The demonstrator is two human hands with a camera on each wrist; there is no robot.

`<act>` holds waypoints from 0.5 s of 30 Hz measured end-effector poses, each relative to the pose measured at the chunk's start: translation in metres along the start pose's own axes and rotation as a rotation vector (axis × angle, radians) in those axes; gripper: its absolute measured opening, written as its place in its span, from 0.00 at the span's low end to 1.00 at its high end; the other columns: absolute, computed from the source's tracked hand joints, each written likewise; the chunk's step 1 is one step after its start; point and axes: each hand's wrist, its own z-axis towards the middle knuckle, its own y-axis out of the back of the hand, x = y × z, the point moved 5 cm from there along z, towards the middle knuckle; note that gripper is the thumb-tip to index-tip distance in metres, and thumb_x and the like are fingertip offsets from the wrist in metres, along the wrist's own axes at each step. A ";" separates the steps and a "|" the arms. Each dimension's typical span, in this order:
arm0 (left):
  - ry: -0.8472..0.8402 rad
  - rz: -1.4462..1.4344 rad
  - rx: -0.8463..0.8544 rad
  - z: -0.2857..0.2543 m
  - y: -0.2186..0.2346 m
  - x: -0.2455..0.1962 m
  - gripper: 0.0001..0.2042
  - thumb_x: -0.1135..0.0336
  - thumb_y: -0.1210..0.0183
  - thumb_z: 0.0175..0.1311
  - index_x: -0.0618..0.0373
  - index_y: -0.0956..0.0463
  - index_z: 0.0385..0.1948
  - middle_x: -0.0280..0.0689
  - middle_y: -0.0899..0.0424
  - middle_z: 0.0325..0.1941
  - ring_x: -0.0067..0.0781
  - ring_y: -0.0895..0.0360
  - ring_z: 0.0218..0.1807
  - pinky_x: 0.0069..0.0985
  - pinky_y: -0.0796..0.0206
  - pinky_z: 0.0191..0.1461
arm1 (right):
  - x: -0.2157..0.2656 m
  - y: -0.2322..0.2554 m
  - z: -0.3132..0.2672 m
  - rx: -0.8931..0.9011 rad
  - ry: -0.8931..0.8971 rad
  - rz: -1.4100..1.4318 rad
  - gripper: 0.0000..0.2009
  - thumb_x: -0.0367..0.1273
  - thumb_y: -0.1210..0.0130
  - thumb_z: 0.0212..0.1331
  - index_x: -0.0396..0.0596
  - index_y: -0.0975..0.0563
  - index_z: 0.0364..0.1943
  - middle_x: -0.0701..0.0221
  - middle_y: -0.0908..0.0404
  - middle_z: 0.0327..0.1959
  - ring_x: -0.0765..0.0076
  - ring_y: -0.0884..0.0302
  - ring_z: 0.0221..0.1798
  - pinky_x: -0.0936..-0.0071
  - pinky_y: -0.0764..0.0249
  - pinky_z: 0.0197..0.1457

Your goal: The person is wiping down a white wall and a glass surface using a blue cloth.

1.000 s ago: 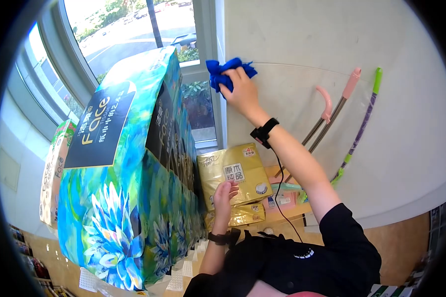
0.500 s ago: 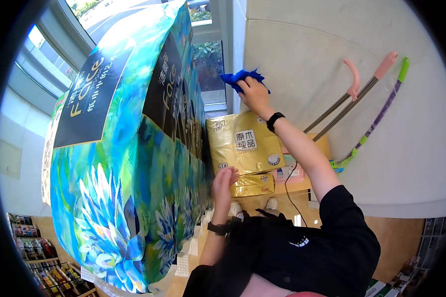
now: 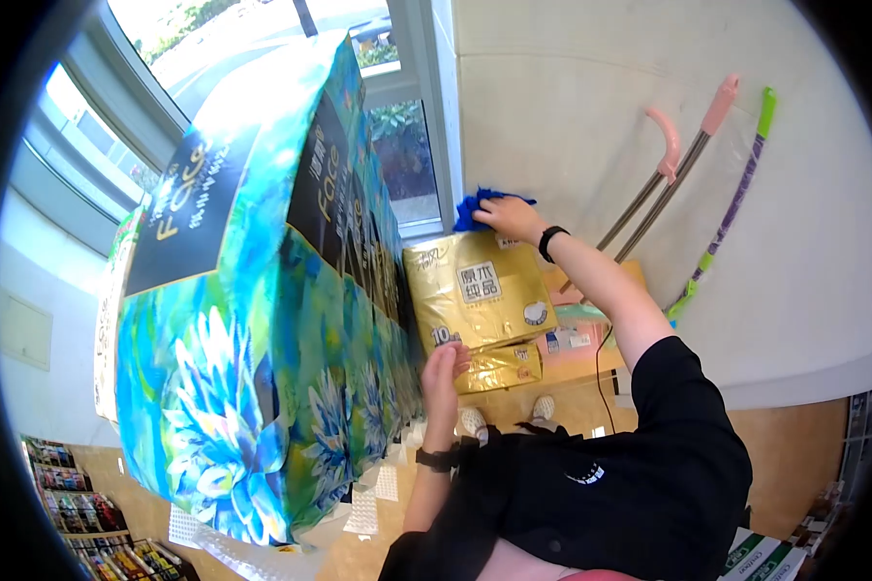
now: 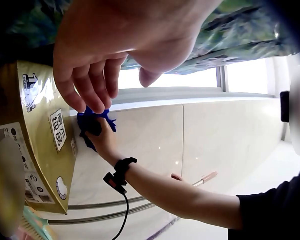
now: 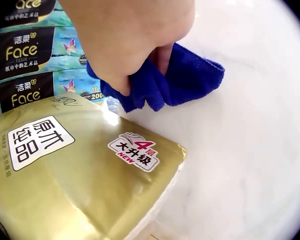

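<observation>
My right hand [image 3: 513, 218] grips a crumpled blue cloth [image 3: 470, 210] at the pale wall, just beyond the far edge of a gold tissue pack [image 3: 475, 290]. In the right wrist view the fingers curl into the cloth [image 5: 195, 75], and its loose folds hang beside the pack's corner. Over the near part of the gold pack, my left hand [image 3: 442, 376] hovers with loosely bent fingers and holds nothing. The left wrist view shows that hand [image 4: 125, 40] with its fingertips pointing down, in front of the distant blue cloth.
Tall stacked blue-green tissue packs [image 3: 223, 387] stand along the left, beside the window [image 3: 402, 145]. Against the wall [image 3: 572, 116] on the right lean metal poles with pink handles [image 3: 722, 102] and a green-and-purple stick [image 3: 736, 208]. A second gold pack [image 3: 499, 368] lies underneath.
My right hand has come down the wall with the blue cloth, from well above the gold pack to right at its far edge. The left hand stays nearly where it was.
</observation>
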 end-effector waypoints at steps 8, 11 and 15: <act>0.016 -0.040 0.035 0.006 0.000 0.006 0.14 0.61 0.54 0.70 0.62 0.27 0.44 0.38 0.20 0.41 0.26 0.23 0.41 0.22 0.30 0.46 | -0.043 0.121 0.004 -0.322 -0.154 0.092 0.16 0.29 0.42 0.46 0.54 0.27 0.43 0.69 0.29 0.37 0.59 0.28 0.42 0.63 0.30 0.40; 0.012 -0.047 0.087 0.010 -0.014 0.004 0.14 0.61 0.53 0.70 0.62 0.27 0.44 0.38 0.20 0.41 0.25 0.23 0.40 0.22 0.30 0.46 | -0.068 0.179 0.007 -0.544 -0.221 0.006 0.18 0.29 0.43 0.46 0.52 0.27 0.45 0.66 0.30 0.39 0.56 0.28 0.41 0.63 0.29 0.40; 0.036 -0.058 0.148 0.012 -0.027 0.007 0.14 0.61 0.53 0.69 0.63 0.28 0.44 0.38 0.20 0.41 0.25 0.23 0.41 0.23 0.30 0.47 | -0.102 0.251 0.012 -0.838 -0.391 0.000 0.15 0.30 0.44 0.48 0.51 0.26 0.43 0.65 0.28 0.39 0.54 0.27 0.41 0.64 0.28 0.41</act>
